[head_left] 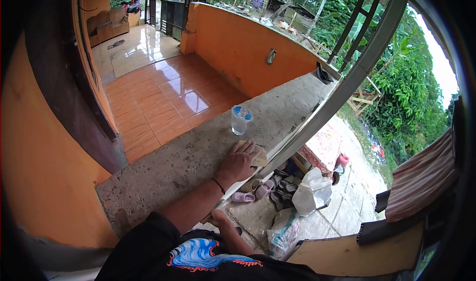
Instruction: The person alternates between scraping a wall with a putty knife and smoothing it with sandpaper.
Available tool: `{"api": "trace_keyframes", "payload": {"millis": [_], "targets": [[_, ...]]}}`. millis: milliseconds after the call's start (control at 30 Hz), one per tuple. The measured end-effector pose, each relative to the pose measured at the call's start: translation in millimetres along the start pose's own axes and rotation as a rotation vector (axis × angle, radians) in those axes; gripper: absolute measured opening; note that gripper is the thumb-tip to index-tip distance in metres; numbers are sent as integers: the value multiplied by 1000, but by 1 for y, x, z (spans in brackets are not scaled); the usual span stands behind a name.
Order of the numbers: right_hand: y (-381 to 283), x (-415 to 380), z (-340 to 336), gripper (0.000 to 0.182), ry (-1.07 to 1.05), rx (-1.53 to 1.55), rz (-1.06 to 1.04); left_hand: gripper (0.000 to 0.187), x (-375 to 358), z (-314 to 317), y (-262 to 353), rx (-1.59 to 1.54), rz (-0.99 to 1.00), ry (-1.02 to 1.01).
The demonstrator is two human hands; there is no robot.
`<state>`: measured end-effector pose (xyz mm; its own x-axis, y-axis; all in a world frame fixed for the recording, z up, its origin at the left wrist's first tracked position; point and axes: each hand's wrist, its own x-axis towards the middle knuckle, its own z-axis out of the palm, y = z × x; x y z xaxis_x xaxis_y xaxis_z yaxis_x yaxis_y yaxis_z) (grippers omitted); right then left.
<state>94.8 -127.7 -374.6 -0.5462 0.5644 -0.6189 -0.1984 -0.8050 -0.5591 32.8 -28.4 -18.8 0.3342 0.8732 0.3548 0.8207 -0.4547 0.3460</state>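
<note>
Left hand (239, 163) at frame centre, fingers draped over tan pad (261, 158), holding it to ledge (163, 177); pad lies directly beneath, upright cup (239, 124) just above.

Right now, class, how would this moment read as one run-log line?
left hand: over pale item | surface: concrete ledge | clear cup: upright, beyond hand

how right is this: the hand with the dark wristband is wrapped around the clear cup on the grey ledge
Not quite: the hand with the dark wristband isn't around the clear cup. The head view shows it lying over a pale piece instead, with the cup apart from it. The cup is on the grey ledge, as you say.
</note>
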Motion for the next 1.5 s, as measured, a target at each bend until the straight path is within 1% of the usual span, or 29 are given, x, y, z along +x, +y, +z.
{"api": "trace_keyframes", "payload": {"millis": [33,100,167,233,267,300,333,400,433,500,533,567,600,633,700,733,767,867,933,967,1033,1167,1233,1267,1300,1367,1400,1433,1500], "targets": [[-13,-28,24,40,-159,16,62,58,0,0,-1,10,9,13],[-56,-63,47,37,-33,47,29,58,1,1,-2,10,11,18],[-101,-81,37,30,141,50,-135,58,1,2,-3,11,14,19],[-152,-112,41,20,373,-194,-288,57,1,6,-4,1,20,45],[-165,-114,40,18,438,-290,-380,57,0,7,-3,-4,17,39],[-172,-115,42,16,502,-386,-473,57,0,6,-3,7,20,47],[-175,-116,47,16,505,-383,-467,57,0,5,-3,19,23,57],[-172,-117,59,13,680,-530,-443,57,0,5,-3,20,23,50],[-161,-111,58,13,680,-528,-444,57,0,5,-3,25,27,54],[-118,-88,45,12,362,-645,-269,57,0,6,-3,13,27,52],[-80,-58,33,22,347,-417,-213,57,1,5,-3,4,25,54],[-72,-71,58,36,235,-283,-178,57,4,4,-4,12,25,67],[-104,-139,127,44,323,-566,-336,56,4,2,-3,9,26,59],[-71,-102,97,44,256,-427,-335,56,2,1,-1,3,24,41],[-96,-126,111,35,196,-603,-466,56,2,-1,-1,6,4,-16],[-98,-113,104,24,217,-337,-320,56,2,0,-1,8,2,-6],[-93,-102,95,18,182,-388,-394,56,1,1,0,12,-1,6],[-78,-84,72,20,81,-281,-320,56,-2,2,0,11,-3,8],[-90,-113,92,22,84,-370,-176,56,2,-1,-2,20,8,42],[-89,-127,112,24,106,-394,-283,56,1,-2,0,26,1,25],[-96,-160,143,29,64,-319,-206,56,2,-1,1,24,-13,3],[-71,-98,93,31,-25,-339,-182,56,1,1,-1,22,2,21],[-50,-67,61,30,-98,-124,-109,55,1,1,-1,10,10,15],[-45,-60,54,31,-72,35,-29,55,1,1,-2,25,13,27],[-41,-67,55,31,-61,48,-31,55,0,2,-2,36,19,38],[-54,-80,70,35,-165,-221,27,55,3,-1,0,43,29,56],[-56,-94,90,39,-197,-194,-75,55,4,-3,0,42,22,47],[-57,-111,106,43,-133,-125,-172,56,2,-2,2,34,6,29],[-57,-111,106,43,-107,-128,-153,56,1,0,0,22,4,16]]}}
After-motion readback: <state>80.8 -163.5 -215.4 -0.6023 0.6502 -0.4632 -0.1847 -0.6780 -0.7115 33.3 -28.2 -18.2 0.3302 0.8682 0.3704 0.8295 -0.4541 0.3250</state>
